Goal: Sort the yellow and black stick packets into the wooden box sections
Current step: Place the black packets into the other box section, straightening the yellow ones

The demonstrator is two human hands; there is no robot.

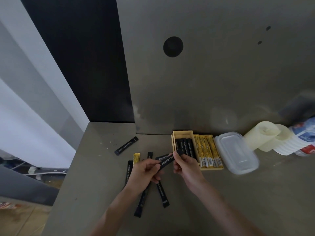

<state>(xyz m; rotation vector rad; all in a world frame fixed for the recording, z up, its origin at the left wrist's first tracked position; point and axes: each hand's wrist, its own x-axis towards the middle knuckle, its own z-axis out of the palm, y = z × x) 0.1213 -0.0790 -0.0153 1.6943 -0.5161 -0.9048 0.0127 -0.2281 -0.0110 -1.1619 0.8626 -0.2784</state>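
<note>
Left hand (144, 171) pinches the lower end of a flat black stick packet with white print (167, 161), its fingers curled round it. The packet slants up and rightward to the right hand (185, 166), whose thumb and fingers nip the upper end. The packet is held above the dull grey-green tabletop (88, 176), just left of the box.

At far left on the table lies a lone black packet (126, 146), set aslant and well apart from the rest. Nearer the hands is a yellow packet (136, 158), its lower part hidden behind the left hand. Several loose black packets (162, 195) are fanned beneath and around both hands, partly covered.

To the right stands the pale wooden box with two sections (211, 168). Its left section holds a row of black packets (185, 147) and its right section a row of yellow packets (207, 152).

Just beside the box's right wall sits a clear plastic lidded tub (237, 152). Beyond it are cream cylinders (260, 135) and a blurred labelled bottle (305, 133).
</note>
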